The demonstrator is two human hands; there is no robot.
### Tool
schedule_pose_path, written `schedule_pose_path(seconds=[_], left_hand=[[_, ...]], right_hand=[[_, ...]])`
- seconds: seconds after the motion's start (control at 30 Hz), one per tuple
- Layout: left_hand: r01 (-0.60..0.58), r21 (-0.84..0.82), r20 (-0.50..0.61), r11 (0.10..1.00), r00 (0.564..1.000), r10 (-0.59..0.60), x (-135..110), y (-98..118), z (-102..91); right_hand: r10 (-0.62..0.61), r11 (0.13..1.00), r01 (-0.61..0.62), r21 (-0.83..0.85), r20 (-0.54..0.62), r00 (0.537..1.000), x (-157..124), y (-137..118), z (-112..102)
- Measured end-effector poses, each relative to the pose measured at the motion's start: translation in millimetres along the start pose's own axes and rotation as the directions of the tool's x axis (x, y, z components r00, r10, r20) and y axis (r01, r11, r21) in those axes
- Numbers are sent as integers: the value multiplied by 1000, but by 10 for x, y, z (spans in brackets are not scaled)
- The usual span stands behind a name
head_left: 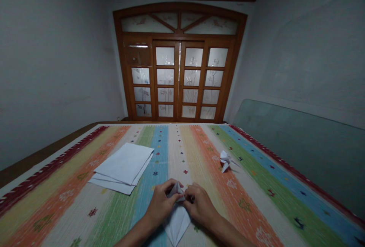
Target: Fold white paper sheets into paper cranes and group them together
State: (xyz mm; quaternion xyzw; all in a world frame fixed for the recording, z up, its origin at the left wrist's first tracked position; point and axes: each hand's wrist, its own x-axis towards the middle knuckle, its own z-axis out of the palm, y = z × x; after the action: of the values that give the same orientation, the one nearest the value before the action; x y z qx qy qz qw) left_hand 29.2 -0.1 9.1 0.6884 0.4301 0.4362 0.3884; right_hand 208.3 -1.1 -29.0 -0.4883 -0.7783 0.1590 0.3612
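Head view: the fingers (171, 186) of the left hand (161, 205) curl over the top of a folded white paper piece (176, 222), pinching it from one side, while the fingers (189, 192) of the right hand (201, 205) clench it from the other; the two hands nearly meet at the upper fold. Neither hand has let go. Below them, the paper narrows to a crisp, pointed tail with sharp creases, and its upper part stands in a small peak between the fingers. The piece sits at the near edge of the frame, over the pale blue stripe of a woven, rainbow-striped cover (71, 216), which has a coarse texture, small embroidered motifs and a dark red border along its sides. Left of the hands, toward the cover's middle, lies a loose stack of white paper sheets (122, 167), slightly fanned. Well to the right, a finished-looking paper crane (225, 160) rests on the orange stripe. Beyond the far edge stands a wooden double door (178, 79) with frosted glass panes.
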Motion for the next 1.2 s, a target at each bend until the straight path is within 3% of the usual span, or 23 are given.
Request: schedule_pose_path(seconds=[0.4, 0.63, 1.03, 1.2], left_hand=[[-49, 7, 39, 999, 998, 49, -41, 98, 1], [-110, 124, 94, 986, 991, 99, -79, -2, 41], [-80, 87, -23, 993, 996, 82, -85, 124, 1], [-79, 75, -44, 994, 996, 83, -72, 108, 4]], right_hand=[[-14, 1000, 14, 13, -37, 999, -6, 10, 11], [-6, 1000, 6, 20, -13, 1000, -12, 19, 8], [-105, 993, 107, -56, 28, 994, -11, 40, 8], [-128, 990, 128, -58, -5, 992, -35, 84, 40]])
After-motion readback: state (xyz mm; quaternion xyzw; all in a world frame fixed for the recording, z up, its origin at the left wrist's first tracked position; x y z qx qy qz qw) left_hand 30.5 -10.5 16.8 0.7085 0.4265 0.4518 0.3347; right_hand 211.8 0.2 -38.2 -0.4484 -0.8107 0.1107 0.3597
